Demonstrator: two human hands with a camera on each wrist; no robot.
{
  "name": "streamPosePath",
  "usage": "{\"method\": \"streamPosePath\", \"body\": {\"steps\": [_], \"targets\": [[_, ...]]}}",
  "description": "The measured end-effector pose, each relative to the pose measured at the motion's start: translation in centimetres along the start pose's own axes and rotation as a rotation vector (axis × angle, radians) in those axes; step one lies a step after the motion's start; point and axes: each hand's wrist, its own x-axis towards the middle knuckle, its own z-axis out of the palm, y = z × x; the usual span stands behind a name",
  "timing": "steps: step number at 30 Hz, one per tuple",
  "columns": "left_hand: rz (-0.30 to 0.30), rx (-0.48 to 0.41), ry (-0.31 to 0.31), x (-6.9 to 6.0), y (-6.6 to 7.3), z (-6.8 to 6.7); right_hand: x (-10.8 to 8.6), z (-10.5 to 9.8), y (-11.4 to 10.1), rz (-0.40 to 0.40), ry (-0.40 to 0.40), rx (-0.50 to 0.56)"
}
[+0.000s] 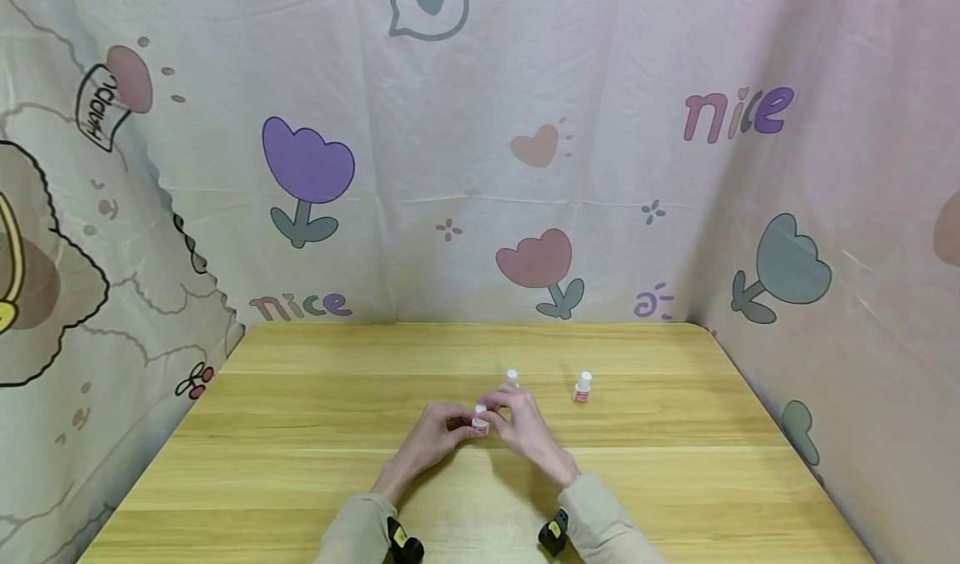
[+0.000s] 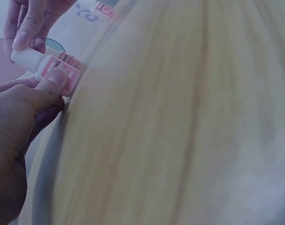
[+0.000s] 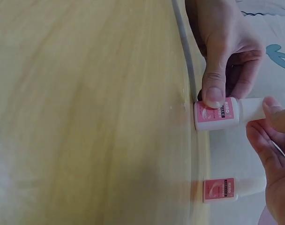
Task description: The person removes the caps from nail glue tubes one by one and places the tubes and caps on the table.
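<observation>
A small white bottle with a pink label (image 3: pixel 217 118) stands on the table between both hands. My left hand (image 1: pixel 431 437) pinches its body near the base, with the thumb across the label. At the white cap (image 2: pixel 26 58) is my right hand (image 1: pixel 527 424), its thumb and fingers pinching it from either side. Just behind the right hand stands a second bottle of the same kind (image 1: pixel 512 377), partly hidden in the head view. Its pink label (image 3: pixel 219 189) shows more fully in the right wrist view.
A third matching bottle (image 1: pixel 582 387) stands upright farther right on the wooden table (image 1: pixel 337 389). Printed cloth (image 1: pixel 450 131) hangs behind the table and along both sides. Black wrist cameras (image 1: pixel 553 534) are strapped at the sleeve cuffs.
</observation>
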Motion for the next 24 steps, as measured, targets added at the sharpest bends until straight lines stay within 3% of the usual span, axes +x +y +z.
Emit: {"method": "streamPosePath", "body": {"steps": [15, 24], "targets": [[0.019, 0.035, 0.001, -0.08, 0.00, -0.14, 0.18, -0.29, -0.19, 0.140, -0.036, 0.057], [0.003, 0.023, 0.002, -0.07, 0.01, 0.06, 0.09, -0.24, -0.19, 0.026, -0.025, 0.022]]}}
